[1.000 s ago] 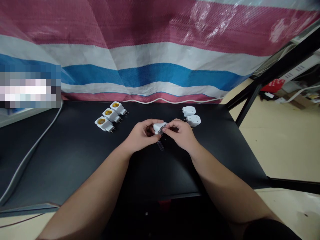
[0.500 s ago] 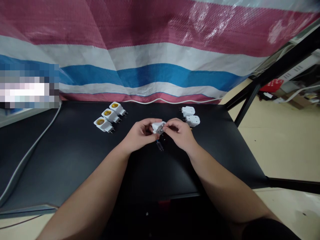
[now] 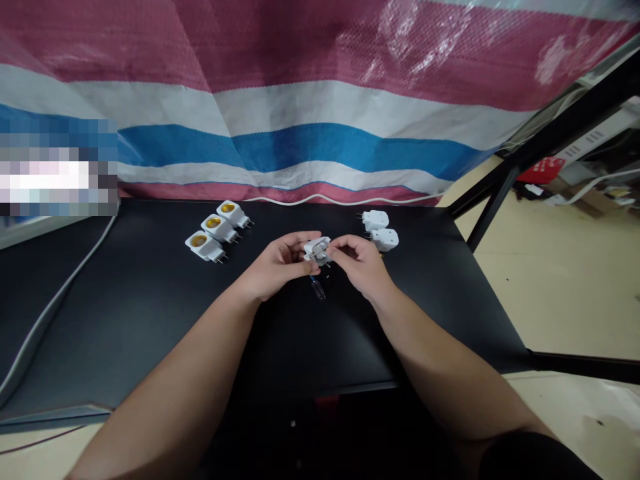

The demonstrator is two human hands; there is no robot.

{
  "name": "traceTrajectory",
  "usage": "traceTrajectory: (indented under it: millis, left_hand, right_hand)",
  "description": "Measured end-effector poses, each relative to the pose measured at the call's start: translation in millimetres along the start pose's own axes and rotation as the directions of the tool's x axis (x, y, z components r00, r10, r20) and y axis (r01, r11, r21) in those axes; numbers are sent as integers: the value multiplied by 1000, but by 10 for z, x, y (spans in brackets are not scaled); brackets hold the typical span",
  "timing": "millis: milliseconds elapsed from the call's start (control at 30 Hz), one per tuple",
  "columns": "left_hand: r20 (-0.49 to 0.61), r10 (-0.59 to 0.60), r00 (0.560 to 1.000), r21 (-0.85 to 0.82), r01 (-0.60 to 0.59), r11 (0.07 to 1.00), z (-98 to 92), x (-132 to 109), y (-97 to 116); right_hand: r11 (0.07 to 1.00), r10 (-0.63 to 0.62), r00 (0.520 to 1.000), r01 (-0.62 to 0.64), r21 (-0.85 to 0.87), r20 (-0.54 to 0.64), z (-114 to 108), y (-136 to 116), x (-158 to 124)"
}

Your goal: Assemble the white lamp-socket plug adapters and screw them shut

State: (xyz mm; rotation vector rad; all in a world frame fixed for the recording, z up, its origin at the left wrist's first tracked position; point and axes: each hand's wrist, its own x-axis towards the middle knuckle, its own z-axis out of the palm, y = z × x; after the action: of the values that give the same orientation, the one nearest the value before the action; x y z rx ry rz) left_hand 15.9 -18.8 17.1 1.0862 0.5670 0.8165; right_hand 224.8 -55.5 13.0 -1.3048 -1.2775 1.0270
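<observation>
My left hand (image 3: 273,267) is closed around a white plug-in socket housing (image 3: 315,248) above the table. Its open side faces up toward me, and metal parts show inside. My right hand (image 3: 361,265) pinches with thumb and forefinger at the housing's right edge; whatever lies between those fingertips is too small to make out. Just below the hands lies a screwdriver (image 3: 318,288) with a clear handle, its shaft partly hidden. To the left, three white plug-in lamp sockets (image 3: 214,227) with yellowish round openings rest in a slanting row, prongs pointing right.
Two white plug pieces (image 3: 384,239) lie right of my hands, prongs to the left. A white cable (image 3: 320,197) runs along the back edge of the black table (image 3: 150,320). Striped sheeting (image 3: 280,147) hangs behind, and a black frame bar (image 3: 493,207) stands at right.
The housing has been turned in my left hand, so more of its open inside shows. My right fingertips stay at its edge. The whole view has shifted slightly.
</observation>
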Motion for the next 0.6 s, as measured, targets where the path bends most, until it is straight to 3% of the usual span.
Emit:
traceTrajectory:
  millis: [300, 600]
  left_hand:
    - [24, -66, 998, -55, 67, 996, 46, -23, 67]
    - [8, -154, 988, -90, 154, 984, 45, -59, 124]
  right_hand:
    - [988, 70, 998, -68, 140, -6, 18, -26, -1]
    - [997, -18, 1000, 18, 80, 6, 24, -14, -6]
